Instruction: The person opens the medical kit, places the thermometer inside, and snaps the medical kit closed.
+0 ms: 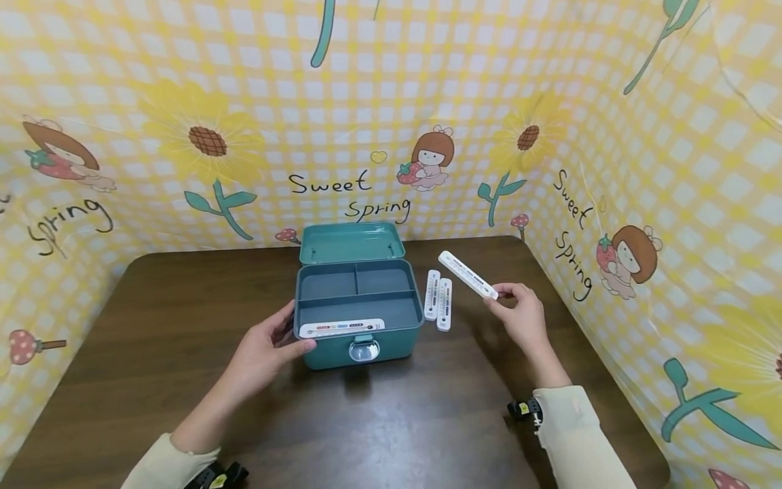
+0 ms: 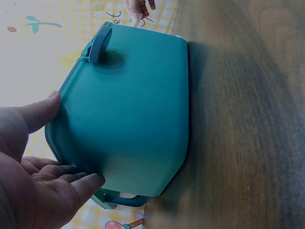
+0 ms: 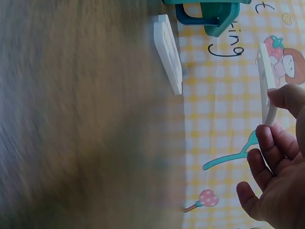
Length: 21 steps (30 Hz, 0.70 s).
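- Left hand (image 1: 259,350), loosely spread, touches the teal plastic box (image 1: 331,355) along its edge.
- Right hand (image 1: 522,318) pinches a slim, rounded white strip (image 1: 467,274).
- Wood-grained table (image 1: 183,326) extends to either side.

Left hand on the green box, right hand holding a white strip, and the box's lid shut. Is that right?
Not quite: the lid is open, tipped back, as the head view shows. The left hand is on the green box and the right hand holds a white strip, as you say.
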Each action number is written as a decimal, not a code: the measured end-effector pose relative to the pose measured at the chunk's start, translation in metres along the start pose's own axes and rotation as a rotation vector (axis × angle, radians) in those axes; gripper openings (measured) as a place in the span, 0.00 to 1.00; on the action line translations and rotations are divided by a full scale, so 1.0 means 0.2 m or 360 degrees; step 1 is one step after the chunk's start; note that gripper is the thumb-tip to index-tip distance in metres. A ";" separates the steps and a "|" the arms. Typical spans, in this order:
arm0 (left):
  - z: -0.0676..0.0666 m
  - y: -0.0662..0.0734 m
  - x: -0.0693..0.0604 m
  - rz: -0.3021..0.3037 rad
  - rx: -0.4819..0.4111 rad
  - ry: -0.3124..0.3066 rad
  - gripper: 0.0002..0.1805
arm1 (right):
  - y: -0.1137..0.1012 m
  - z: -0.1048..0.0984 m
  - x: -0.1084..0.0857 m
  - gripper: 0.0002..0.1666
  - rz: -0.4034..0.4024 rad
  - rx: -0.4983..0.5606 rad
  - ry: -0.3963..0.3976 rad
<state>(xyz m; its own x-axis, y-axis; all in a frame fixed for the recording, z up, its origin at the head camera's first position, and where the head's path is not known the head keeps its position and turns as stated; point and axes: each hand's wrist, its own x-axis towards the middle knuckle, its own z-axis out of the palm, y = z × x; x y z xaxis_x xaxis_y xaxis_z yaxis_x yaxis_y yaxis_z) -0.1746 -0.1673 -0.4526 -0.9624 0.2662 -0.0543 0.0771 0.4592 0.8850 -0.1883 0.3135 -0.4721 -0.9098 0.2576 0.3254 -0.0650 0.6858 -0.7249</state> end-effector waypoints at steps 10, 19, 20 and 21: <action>0.01 -0.01 0.00 -0.0024 -0.0018 0.0001 0.58 | -0.09 -0.14 0.06 0.16 -0.0165 -0.0031 -0.0213; 0.01 -0.01 0.00 -0.0017 -0.0029 -0.0004 0.57 | -0.19 -0.20 0.11 0.14 -0.0328 -0.0046 -0.0338; 0.01 -0.01 0.00 -0.0013 -0.0028 0.0002 0.57 | -0.20 -0.20 0.12 0.14 -0.0345 -0.0046 -0.0355; 0.00 0.00 0.00 -0.0011 -0.0024 0.0007 0.57 | -0.21 -0.20 0.13 0.14 -0.0362 -0.0044 -0.0376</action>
<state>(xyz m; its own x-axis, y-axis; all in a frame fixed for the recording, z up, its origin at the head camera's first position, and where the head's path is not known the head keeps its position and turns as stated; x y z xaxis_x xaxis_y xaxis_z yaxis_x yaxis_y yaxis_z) -0.1750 -0.1672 -0.4535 -0.9641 0.2591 -0.0586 0.0663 0.4482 0.8915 -0.1932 0.3189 -0.4078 -0.9435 -0.0671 0.3246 -0.2691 0.7267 -0.6321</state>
